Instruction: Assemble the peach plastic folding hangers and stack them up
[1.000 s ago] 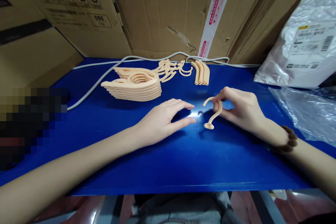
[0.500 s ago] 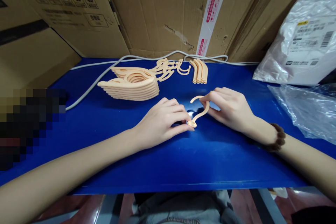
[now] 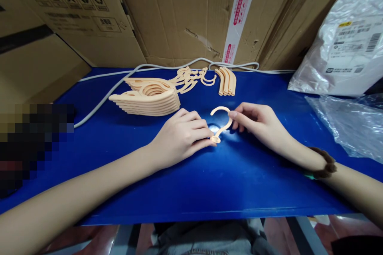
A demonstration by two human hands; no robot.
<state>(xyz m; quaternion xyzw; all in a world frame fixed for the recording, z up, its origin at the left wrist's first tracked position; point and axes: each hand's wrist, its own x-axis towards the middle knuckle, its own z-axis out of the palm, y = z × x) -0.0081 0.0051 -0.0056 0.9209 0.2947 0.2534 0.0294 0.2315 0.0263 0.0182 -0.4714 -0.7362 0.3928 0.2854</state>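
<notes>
A beige plastic hanger hook (image 3: 223, 129) is between my hands, just above or on the blue table. My left hand (image 3: 185, 137) pinches its round flat base between thumb and fingers. On the other side, my right hand (image 3: 259, 118) holds the outer bend with thumb and forefinger; its remaining fingers are curled behind. The hook's open tip points left. Beyond my left hand lies a neat stack of beige hanger bodies (image 3: 149, 102). Behind it is a loose heap of similar hooks (image 3: 188, 79), and to its right a row of curved beige bars (image 3: 226, 81).
A grey cable (image 3: 101, 102) winds along the back of the blue table (image 3: 191, 191). Cardboard boxes (image 3: 179, 12) wall off the back and left. At right stand a wrapped white parcel (image 3: 338, 59) and clear plastic film (image 3: 353, 127). A blurred dark patch covers the left edge.
My right hand has shifted its grip from the hook's upper curve to its outer right side, uncovering more of the hook. The left hand keeps its pinch on the base.
</notes>
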